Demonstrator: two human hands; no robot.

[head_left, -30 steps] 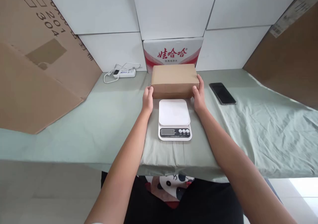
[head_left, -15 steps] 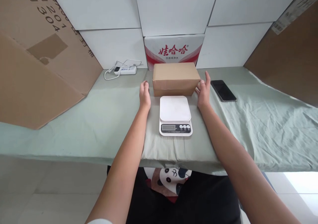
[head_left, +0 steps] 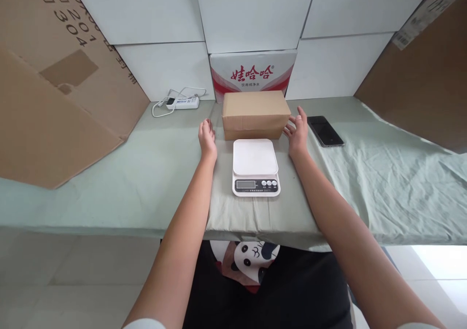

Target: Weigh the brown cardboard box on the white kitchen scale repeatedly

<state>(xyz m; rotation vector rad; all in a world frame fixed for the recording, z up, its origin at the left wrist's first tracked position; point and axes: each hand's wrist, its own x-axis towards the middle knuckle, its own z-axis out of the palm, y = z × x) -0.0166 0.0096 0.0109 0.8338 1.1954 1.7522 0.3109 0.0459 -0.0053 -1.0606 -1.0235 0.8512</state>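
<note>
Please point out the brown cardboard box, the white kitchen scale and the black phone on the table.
Cardboard box [head_left: 255,106]: head view, on its top face.
Kitchen scale [head_left: 254,156]: head view, on its white weighing plate.
Phone [head_left: 325,130]: head view, on its dark screen.

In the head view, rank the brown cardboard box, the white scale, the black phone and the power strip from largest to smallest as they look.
1. brown cardboard box
2. white scale, though it lies nearer the camera, so the gap between these two is unsure
3. black phone
4. power strip, which lies farthest back, so its rank against the phone is unsure
</note>
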